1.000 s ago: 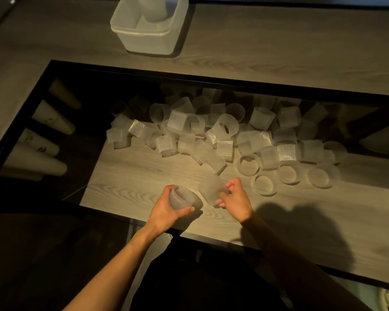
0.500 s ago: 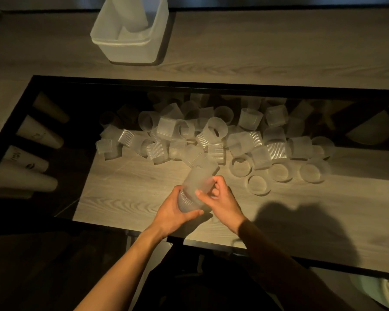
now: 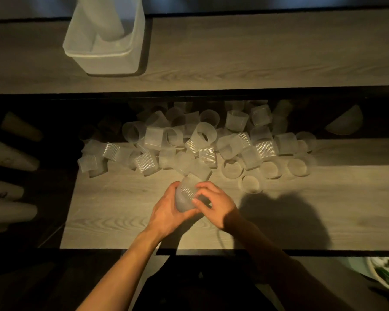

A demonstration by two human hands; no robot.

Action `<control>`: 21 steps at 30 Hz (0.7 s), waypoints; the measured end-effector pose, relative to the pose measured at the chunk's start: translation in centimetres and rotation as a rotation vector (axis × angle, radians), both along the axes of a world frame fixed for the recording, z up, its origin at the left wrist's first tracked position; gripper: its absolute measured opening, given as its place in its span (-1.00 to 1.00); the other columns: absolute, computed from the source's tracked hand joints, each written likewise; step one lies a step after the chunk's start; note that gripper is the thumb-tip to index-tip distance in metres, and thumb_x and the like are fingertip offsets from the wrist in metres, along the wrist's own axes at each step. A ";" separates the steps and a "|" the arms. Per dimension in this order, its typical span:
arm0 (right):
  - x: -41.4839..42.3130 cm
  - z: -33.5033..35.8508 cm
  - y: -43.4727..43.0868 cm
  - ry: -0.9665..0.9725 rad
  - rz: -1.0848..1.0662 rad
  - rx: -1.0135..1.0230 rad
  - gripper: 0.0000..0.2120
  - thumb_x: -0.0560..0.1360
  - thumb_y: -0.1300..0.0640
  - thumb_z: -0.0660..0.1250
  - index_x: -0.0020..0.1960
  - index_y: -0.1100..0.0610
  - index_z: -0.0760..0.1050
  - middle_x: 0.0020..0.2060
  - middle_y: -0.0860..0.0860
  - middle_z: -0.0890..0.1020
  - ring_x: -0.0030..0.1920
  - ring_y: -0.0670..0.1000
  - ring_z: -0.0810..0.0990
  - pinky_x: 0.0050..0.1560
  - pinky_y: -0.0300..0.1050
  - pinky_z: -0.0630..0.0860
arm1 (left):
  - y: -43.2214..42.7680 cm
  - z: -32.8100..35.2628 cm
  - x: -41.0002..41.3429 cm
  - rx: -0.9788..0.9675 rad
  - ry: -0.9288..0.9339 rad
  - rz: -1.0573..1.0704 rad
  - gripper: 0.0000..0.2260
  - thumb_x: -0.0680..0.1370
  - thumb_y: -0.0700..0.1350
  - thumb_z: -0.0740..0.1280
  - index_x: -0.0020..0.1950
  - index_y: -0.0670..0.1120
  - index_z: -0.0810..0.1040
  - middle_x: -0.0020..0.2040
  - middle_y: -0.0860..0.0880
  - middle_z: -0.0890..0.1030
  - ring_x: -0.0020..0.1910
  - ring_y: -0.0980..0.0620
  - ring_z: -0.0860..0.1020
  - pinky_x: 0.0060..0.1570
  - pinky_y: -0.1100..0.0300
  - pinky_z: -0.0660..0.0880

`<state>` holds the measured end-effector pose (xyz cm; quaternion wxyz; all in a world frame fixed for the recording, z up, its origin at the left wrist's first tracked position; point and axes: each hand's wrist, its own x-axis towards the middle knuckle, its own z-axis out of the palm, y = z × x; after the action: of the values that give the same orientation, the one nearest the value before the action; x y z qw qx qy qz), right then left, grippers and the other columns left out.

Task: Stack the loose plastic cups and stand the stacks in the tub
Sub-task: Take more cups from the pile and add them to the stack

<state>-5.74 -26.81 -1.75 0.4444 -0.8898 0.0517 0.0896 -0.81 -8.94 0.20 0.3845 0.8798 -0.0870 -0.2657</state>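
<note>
L hand (image 3: 166, 212) wraps the nested cups (image 3: 185, 196) from the left and below, fingers curled round the wall. R hand (image 3: 216, 205) closes on the same pair from the right, fingertips pressing on the ribbed side. Both hands grip it, just above the near-centre of the table (image 3: 279, 209).

Change: a sec ago each hand held its own cup, apart. Half a sec ago the R one was going into the L one, still sticking out long. Now the pair reads as one short lump, so prob. seated. How many cups are in it I can't tell, two at least.

Meaning: a stack is started but is very short, not ready for the tub. Next is likely another cup from the pile, w/ one hand freed to fetch it.

Loose cups (image 3: 200, 144) lie in a wide heap just beyond the hands, some on their sides, some mouth up, spreading left to right.

Tub (image 3: 97, 53) sits far left, well apart from the hands, w/ one tall stack (image 3: 108, 21) leaning in it already.

Pale cone shapes (image 3: 14, 156) on the dark left edge, maybe other cup stacks, unclear.
</note>
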 end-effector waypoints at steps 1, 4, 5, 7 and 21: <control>0.0 0.0 0.3 0.006 0.031 -0.023 -0.52 0.50 -0.30 0.08 0.13 -0.02 0.57 0.33 -0.16 0.46 0.29 -0.08 0.46 0.30 0.05 0.44 | 0.0 0.0 0.4 0.004 -0.005 -0.017 -0.29 0.21 0.40 0.48 0.23 0.33 0.22 0.03 0.27 0.53 0.04 0.09 0.58 0.07 0.08 0.54; -0.4 -0.6 1.2 0.019 0.083 0.005 -0.39 0.56 -0.31 0.00 0.42 0.01 0.46 0.55 -0.08 0.21 0.44 -0.03 0.34 0.46 0.03 0.32 | 0.1 0.0 1.5 -0.016 -0.012 -0.078 -0.28 0.25 0.42 0.44 0.31 0.29 0.24 0.09 0.22 0.54 0.06 0.11 0.58 0.08 0.12 0.55; -0.5 -0.8 1.5 0.016 0.086 -0.010 -0.38 0.58 -0.32 -0.03 0.48 -0.01 0.38 0.58 -0.08 0.11 0.48 -0.01 0.29 0.48 0.02 0.29 | 0.1 -0.1 1.9 -0.021 -0.018 -0.109 -0.24 0.27 0.41 0.44 0.36 0.24 0.24 0.13 0.21 0.53 0.07 0.12 0.58 0.09 0.13 0.54; -0.7 -1.0 1.6 0.023 0.101 -0.085 -0.34 0.59 -0.36 -0.10 0.55 -0.05 0.24 0.61 -0.05 0.03 0.52 0.02 0.25 0.49 0.04 0.29 | -0.1 -0.6 2.6 -0.021 -0.025 -0.174 -0.20 0.29 0.38 0.44 0.43 0.17 0.23 0.20 0.17 0.53 0.11 0.12 0.57 0.12 0.12 0.54; -2.2 -2.2 -11.8 0.032 -0.613 -0.437 -0.65 0.53 0.04 0.39 0.27 0.13 0.52 0.28 0.15 0.50 0.26 0.17 0.47 0.19 0.01 0.43 | -7.4 -2.3 1.3 -0.003 0.068 -0.226 -0.13 0.18 0.47 0.44 0.41 0.22 0.26 0.25 0.16 0.53 0.19 0.04 0.55 0.22 -0.03 0.55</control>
<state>-7.96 -38.62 -3.95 0.2495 -0.9053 0.3405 -0.0466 0.45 -16.36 -2.05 0.3560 0.8543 -0.1727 -0.3370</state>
